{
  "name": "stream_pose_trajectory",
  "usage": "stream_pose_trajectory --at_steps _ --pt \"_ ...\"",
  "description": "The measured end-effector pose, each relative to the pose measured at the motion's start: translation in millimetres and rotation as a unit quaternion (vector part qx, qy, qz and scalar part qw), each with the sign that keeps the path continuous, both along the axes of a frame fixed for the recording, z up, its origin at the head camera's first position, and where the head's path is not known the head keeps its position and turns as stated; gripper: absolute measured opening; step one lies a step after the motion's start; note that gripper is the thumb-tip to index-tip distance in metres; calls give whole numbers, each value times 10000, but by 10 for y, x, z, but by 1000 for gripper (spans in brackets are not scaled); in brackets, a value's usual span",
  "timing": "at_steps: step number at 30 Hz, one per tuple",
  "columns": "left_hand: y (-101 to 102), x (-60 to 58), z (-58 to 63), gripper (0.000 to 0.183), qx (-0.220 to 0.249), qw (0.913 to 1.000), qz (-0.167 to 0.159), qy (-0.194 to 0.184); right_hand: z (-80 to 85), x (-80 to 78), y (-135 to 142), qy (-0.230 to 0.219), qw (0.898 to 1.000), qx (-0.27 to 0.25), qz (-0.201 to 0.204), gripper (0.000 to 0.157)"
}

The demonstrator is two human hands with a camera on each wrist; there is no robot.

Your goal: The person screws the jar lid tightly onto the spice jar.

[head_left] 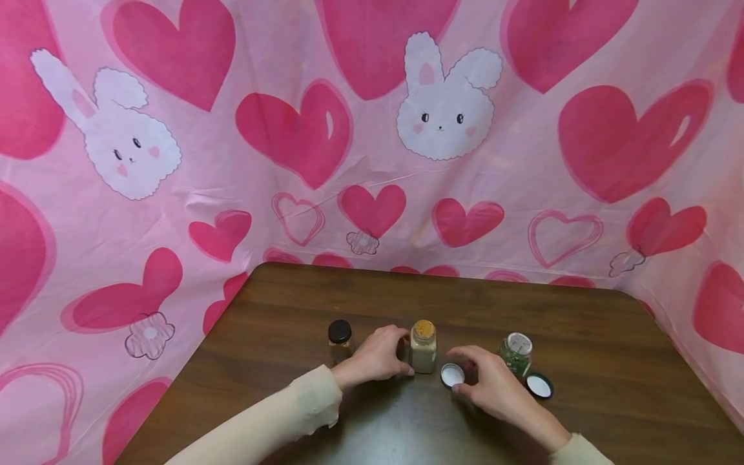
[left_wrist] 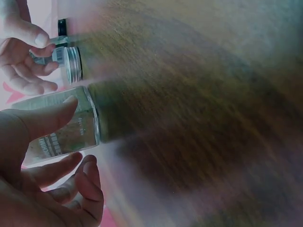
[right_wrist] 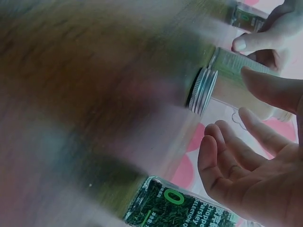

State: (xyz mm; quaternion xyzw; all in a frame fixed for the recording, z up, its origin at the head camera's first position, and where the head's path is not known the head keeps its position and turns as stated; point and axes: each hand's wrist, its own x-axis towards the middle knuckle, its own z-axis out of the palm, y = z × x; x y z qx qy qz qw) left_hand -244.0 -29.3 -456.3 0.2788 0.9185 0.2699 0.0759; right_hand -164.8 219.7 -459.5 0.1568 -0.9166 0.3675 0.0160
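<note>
A square glass jar of pale powder [head_left: 423, 355], uncapped, with orange-yellow at its mouth, stands upright on the table. Just left of it is my left hand [head_left: 379, 354], thumb and forefinger spread toward its side; whether they touch it I cannot tell. A round lid [head_left: 452, 375] lies white inside up, right of the jar. My right hand [head_left: 491, 381] hovers over the table beside this lid, fingers loosely bent and holding nothing. In the right wrist view the lid's ridged silver rim [right_wrist: 203, 92] shows apart from the fingers.
A dark-capped jar [head_left: 340, 341] stands behind my left wrist. Right of my right hand are a jar of chopped parsley [head_left: 516, 354] and a second upturned lid [head_left: 539, 386]. The brown wooden table [head_left: 302, 297] meets a pink heart-patterned cloth [head_left: 372, 155] behind.
</note>
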Motion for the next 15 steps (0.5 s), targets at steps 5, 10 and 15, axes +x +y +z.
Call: stream_pose_trajectory --at_steps 5,10,15 --pt "3 -17 -16 57 95 9999 -20 -79 -18 -16 -19 -52 9999 52 133 52" --pt "21 -39 -50 54 153 9999 -81 5 -21 -22 -38 -104 9998 74 140 52" --pt "52 -23 -25 54 52 9999 46 -86 -37 -29 -46 -101 9997 140 154 52"
